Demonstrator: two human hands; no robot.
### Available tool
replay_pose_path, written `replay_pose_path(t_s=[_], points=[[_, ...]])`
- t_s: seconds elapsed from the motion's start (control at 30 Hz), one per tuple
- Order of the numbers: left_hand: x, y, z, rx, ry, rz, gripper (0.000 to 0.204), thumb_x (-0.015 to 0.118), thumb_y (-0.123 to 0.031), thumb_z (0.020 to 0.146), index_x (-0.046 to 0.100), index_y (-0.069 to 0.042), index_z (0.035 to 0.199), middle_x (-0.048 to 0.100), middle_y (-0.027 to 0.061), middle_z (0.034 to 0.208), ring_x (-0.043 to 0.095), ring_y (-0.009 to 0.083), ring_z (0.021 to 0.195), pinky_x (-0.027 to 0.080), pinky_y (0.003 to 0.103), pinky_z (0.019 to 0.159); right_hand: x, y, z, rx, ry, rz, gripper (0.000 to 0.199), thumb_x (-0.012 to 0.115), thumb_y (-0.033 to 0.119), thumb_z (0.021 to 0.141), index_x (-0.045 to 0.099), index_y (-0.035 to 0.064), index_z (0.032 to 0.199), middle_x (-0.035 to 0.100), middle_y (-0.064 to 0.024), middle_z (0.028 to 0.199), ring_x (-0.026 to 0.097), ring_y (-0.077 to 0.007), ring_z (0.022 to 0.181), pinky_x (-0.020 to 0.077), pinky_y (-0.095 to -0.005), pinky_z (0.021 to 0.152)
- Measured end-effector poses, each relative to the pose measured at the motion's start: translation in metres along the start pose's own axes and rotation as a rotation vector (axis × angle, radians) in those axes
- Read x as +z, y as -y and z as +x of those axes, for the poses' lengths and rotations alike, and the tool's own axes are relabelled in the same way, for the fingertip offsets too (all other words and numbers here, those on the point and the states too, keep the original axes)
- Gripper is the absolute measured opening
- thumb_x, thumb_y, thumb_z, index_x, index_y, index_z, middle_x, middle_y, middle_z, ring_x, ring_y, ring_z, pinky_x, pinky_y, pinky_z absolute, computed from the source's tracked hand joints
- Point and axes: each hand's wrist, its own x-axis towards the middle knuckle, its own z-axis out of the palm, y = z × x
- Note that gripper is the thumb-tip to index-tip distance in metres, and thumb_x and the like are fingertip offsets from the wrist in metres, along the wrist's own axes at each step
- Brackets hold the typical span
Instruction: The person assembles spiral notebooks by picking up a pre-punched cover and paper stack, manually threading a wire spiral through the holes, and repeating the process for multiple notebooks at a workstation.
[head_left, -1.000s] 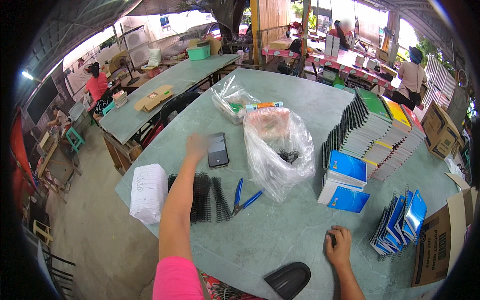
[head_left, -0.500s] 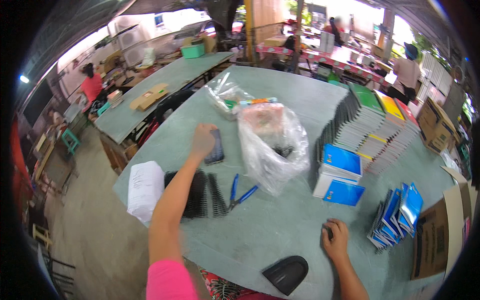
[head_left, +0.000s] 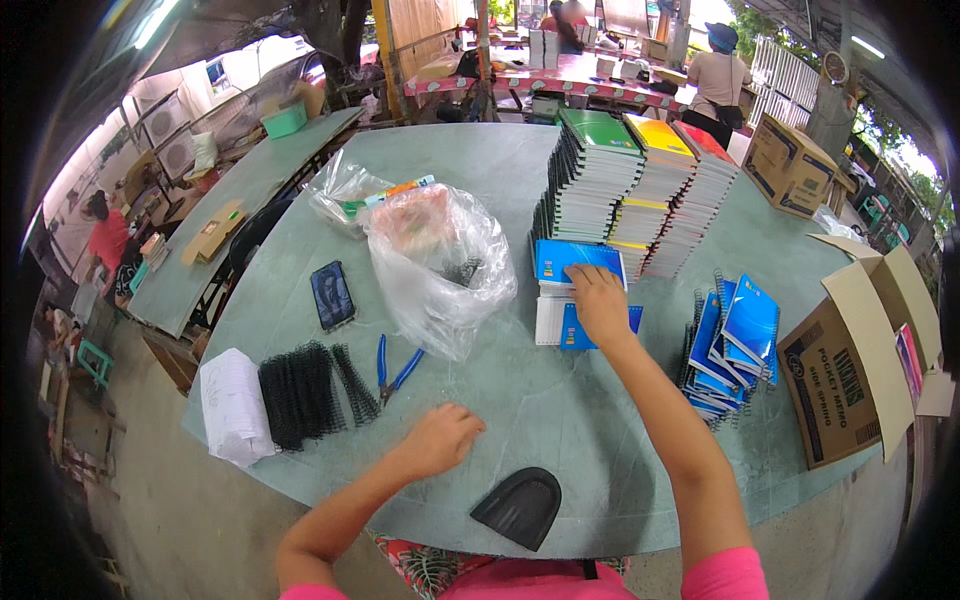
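Note:
My right hand rests with its fingers on the blue cover of a short stack of pocket notebooks; its thumb is hidden. A second blue-covered pile lies in front, partly behind my wrist. My left hand hovers over the near table, fingers loosely bent and holding nothing visible. Beyond it lie blue-handled pliers and a bundle of black spiral binding coils. A black rounded, wedge-shaped object lies near the table's front edge.
Tall stacks of green, yellow and red spiral notebooks stand behind. Blue spiral notebooks lie heaped at right, beside an open carton. A phone, clear plastic bag and white paper roll occupy the left. Other people are farther back.
My left hand has left the phone and drawn back toward the near table. My right hand has moved forward from the tabletop onto the blue notebooks. The view has swung right.

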Motion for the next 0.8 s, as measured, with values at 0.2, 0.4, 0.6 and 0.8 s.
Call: replay_pose_path(t_s=[0.2, 0.4, 0.6, 0.8], points=[[0.019, 0.001, -0.014, -0.057, -0.209, -0.101, 0.021, 0.058, -0.006, 0.077, 0.060, -0.006, 0.098, 0.057, 0.0116, 0.094, 0.054, 0.0288, 0.089, 0.044, 0.037, 0.079, -0.020, -0.001, -0.006, 0.013, -0.096, 0.243, 0.036, 0.062, 0.009, 0.076, 0.054, 0.0032, 0.110, 0.055, -0.0137, 0.111, 0.052, -0.0310, 0.103, 0.0406, -0.0398, 0.089], [0.033, 0.004, 0.012, -0.231, -0.363, -0.355, 0.019, 0.058, -0.008, 0.080, 0.061, -0.003, 0.098, 0.059, 0.0106, 0.086, 0.057, 0.0215, 0.076, 0.046, 0.031, 0.067, 0.018, -0.012, -0.097, 0.713, -0.582, 0.285, 0.065, 0.069, 0.016, 0.072, 0.038, 0.0011, 0.128, 0.055, -0.0198, 0.107, 0.052, -0.0326, 0.102, 0.0377, -0.0415, 0.091], [0.048, 0.016, 0.013, -0.385, -0.557, -0.314, 0.016, 0.058, -0.007, 0.079, 0.062, -0.004, 0.094, 0.060, 0.0086, 0.083, 0.058, 0.0214, 0.068, 0.047, 0.031, 0.064, 0.015, -0.004, -0.098, 1.009, -0.163, 0.794, 0.068, 0.071, 0.010, 0.073, 0.035, 0.0006, 0.130, 0.059, -0.0116, 0.089, 0.055, -0.0181, 0.077, 0.0445, -0.0312, 0.074], [0.047, 0.010, 0.014, -0.309, -0.572, -0.365, 0.016, 0.058, -0.005, 0.078, 0.062, -0.003, 0.094, 0.060, 0.0099, 0.084, 0.058, 0.0194, 0.069, 0.047, 0.030, 0.064, 0.043, -0.030, -0.114, 0.826, -0.197, 0.605, 0.072, 0.076, 0.011, 0.068, 0.037, 0.0007, 0.127, 0.062, -0.0117, 0.088, 0.058, -0.0209, 0.076, 0.0465, -0.0336, 0.071]])
